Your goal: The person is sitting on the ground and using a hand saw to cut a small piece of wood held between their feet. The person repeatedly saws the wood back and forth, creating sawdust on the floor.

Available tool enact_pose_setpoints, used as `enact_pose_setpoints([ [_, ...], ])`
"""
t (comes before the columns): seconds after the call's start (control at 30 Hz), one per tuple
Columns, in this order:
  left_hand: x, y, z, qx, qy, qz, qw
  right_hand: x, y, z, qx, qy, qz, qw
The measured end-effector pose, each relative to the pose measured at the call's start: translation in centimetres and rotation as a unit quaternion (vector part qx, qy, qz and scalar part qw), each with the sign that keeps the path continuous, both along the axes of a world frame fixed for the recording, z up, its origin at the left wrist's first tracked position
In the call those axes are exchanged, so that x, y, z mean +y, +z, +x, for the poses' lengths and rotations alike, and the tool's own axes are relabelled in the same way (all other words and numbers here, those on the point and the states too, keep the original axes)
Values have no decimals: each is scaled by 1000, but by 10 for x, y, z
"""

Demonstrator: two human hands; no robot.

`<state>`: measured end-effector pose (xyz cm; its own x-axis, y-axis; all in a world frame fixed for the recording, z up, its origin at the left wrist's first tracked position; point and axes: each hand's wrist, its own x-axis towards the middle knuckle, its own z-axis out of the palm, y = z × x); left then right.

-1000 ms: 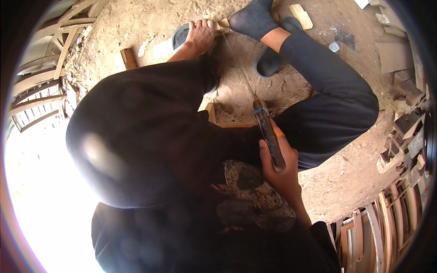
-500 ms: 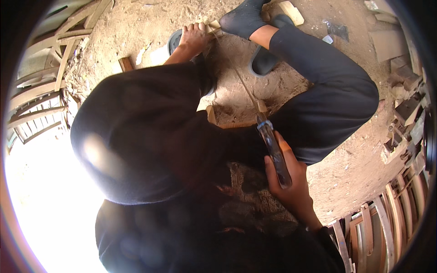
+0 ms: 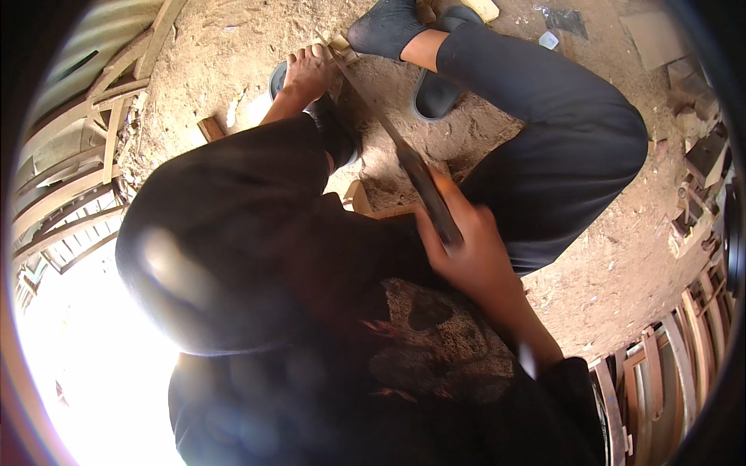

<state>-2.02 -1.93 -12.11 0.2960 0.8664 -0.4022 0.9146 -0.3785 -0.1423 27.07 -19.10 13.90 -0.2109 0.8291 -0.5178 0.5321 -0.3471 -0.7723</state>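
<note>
My right hand (image 3: 475,242) is wrapped round the dark handle of a handsaw (image 3: 374,110), just in front of my torso. The saw's narrow blade, seen nearly edge-on, slants away to the upper left. Its far end crosses a small piece of light wood (image 3: 343,46) on the ground. At the left end of that wood, my left hand (image 3: 305,75) is closed and pressing down, its fingertips partly hidden. My foot in a black sock (image 3: 382,29) rests against the wood's right side.
Dark slippers (image 3: 437,97) lie on the dirt floor (image 3: 233,46). Between my legs is a wooden block (image 3: 357,197). Lumber leans at the left (image 3: 116,116) and lower right (image 3: 684,349), with offcuts (image 3: 703,167) heaped at the right. Glare whitens the lower left.
My right hand has pushed the saw forward and up-left, so its blade reaches farther past the wood. My left hand stays at the wood; the whole view has shifted slightly.
</note>
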Motion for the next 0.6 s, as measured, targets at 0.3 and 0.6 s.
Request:
enact_pose_setpoints([
  [0.3, 0, 4, 9, -18, 17, -10, 1000, -14, 12, 8, 15, -24, -26, 999],
  [0.6, 0, 1, -1, 0, 1, 3, 1000, -23, -2, 12, 24, -19, 2, 1000],
])
